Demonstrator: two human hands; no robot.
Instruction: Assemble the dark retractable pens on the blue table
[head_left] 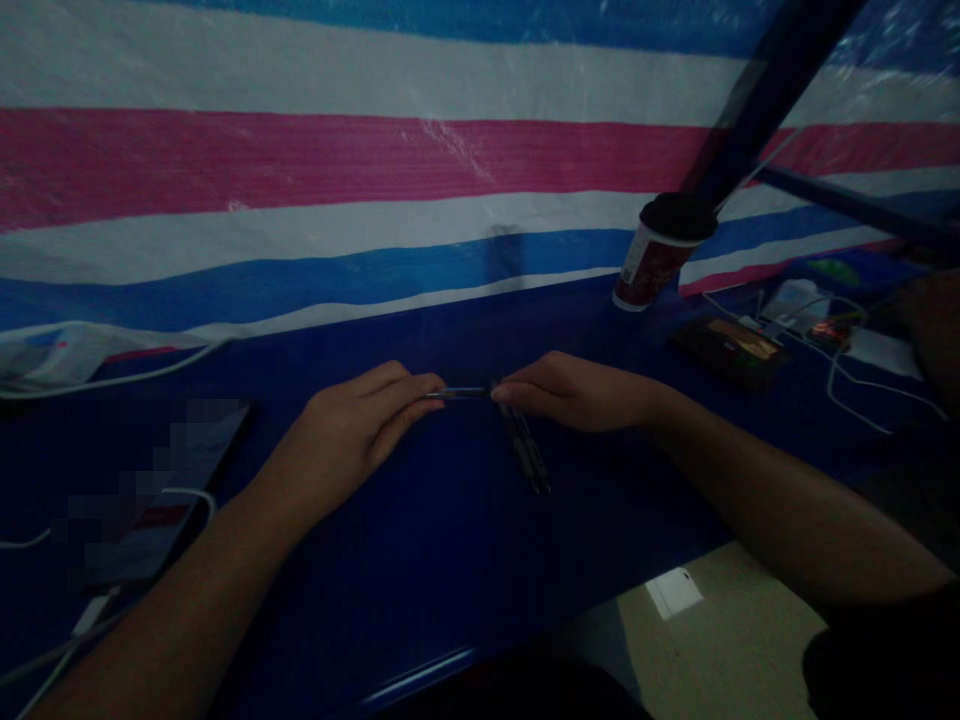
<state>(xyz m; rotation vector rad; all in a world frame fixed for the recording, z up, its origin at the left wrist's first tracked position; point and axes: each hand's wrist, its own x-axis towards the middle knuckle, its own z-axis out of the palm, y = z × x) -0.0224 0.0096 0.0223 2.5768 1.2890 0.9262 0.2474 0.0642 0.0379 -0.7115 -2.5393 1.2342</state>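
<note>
One slim, shiny rod spans the gap between the left hand and the right hand, both closed in fingertip pinches that hide its ends, while dark, slender sticks, too dim to make out fully, lie just this side of the right one.

Left hand pinched the rod's left end, right hand its right; both forearms slanted inward toward it.
</note>
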